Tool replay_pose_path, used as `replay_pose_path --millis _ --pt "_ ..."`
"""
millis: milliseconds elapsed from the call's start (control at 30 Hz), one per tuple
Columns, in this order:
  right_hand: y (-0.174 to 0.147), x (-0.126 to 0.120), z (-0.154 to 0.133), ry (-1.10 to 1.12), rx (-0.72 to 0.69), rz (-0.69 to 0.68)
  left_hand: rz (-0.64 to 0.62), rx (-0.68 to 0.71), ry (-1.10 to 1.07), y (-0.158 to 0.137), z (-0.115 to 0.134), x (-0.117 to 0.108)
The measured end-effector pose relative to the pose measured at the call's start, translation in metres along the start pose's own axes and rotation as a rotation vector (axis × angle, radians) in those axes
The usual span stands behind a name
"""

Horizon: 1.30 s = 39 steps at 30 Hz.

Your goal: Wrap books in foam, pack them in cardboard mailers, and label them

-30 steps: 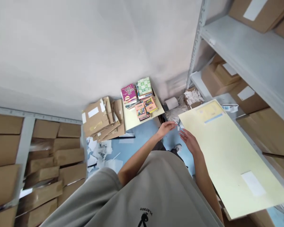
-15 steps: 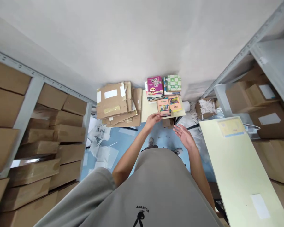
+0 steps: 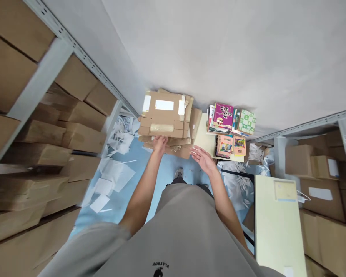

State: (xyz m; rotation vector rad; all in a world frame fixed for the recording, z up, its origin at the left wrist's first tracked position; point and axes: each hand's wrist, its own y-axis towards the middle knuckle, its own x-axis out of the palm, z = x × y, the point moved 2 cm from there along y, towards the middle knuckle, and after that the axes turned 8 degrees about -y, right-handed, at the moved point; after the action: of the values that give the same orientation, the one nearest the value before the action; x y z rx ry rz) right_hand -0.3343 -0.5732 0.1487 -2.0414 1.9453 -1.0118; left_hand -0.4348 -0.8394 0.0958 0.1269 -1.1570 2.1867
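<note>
A stack of flattened cardboard boxes [image 3: 168, 100] lies on the left part of the pale table [image 3: 202, 140] against the wall. At its front edge is my left hand [image 3: 160, 145], fingers drawn together on the cardboard; the fingertips are partly hard to make out. My right hand [image 3: 204, 158] hovers by the stack's front right corner, fingers apart and holding nothing. To the right of the stack, books sit in piles: one topped by a purple book [image 3: 223, 116], one by a green checked book [image 3: 246, 122], and smaller pink-orange books [image 3: 225, 145] in front.
Shelves packed with cardboard boxes [image 3: 82, 119] stand on the left, and more boxes [image 3: 320, 194] on the right. Another pale table [image 3: 278, 219] is at my right. Paper scraps [image 3: 115, 175] litter the blue floor [image 3: 127, 157]. My shoe [image 3: 179, 173] shows below the table.
My view has turned left. My left hand has gone from the pink-orange books to the front edge of the cardboard stack. My right hand has also moved left, staying open.
</note>
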Motion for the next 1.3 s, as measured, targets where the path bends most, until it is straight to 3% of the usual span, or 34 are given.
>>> replay_pose_path --millis 133,233,333,533,867,1033,1167,1300 --pt "0.007 0.019 -0.008 -0.028 0.010 -0.017 0.152 -0.040 -0.058 0.029 0.001 0.011" --pt "0.007 0.022 -0.013 -0.038 0.023 -0.003 0.268 -0.071 -0.083 0.039 -0.001 0.015" --pt "0.008 0.020 -0.019 -0.036 0.017 0.027 0.298 -0.093 -0.099 0.040 -0.003 0.013" --pt "0.008 0.018 -0.023 0.028 0.028 0.062 0.242 -0.075 -0.123 0.039 0.004 0.004" --pt "0.002 0.024 -0.016 0.096 0.028 0.071 0.131 -0.045 -0.131 0.029 0.015 0.013" --pt "-0.010 0.019 -0.010 0.112 0.027 0.091 -0.003 -0.017 -0.121 0.024 0.021 0.034" --pt "-0.021 0.013 -0.006 0.125 0.007 0.102 -0.014 0.032 -0.130 0.025 0.034 0.054" --pt "-0.031 0.005 -0.004 0.136 -0.034 0.139 -0.041 0.063 -0.167 0.017 0.046 0.049"
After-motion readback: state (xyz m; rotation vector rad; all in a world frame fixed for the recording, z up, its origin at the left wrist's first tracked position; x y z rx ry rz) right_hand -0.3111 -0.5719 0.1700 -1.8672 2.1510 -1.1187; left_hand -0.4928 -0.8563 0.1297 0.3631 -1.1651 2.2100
